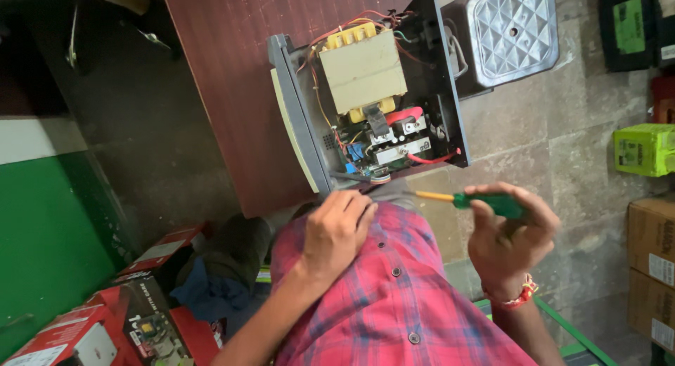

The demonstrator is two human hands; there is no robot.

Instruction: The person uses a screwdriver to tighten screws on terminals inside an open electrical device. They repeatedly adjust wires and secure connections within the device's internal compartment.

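An opened power unit (422, 71) lies on a brown table (225, 78), its lid off, with a large beige transformer (363, 71), a circuit board and red and coloured wires showing inside. My right hand (510, 236) holds a green-handled screwdriver (485, 201) whose yellow shaft points left, just below the unit's near edge. My left hand (337, 229) rests with curled fingers at the unit's lower corner, against my red plaid shirt; whether it holds something small cannot be seen.
A metal embossed cover (513, 32) lies on the stone floor beside the table. Red printed boxes (119, 317) sit at lower left, brown cartons (650, 267) and a green box (643, 149) at right. A green wall panel (42, 232) stands left.
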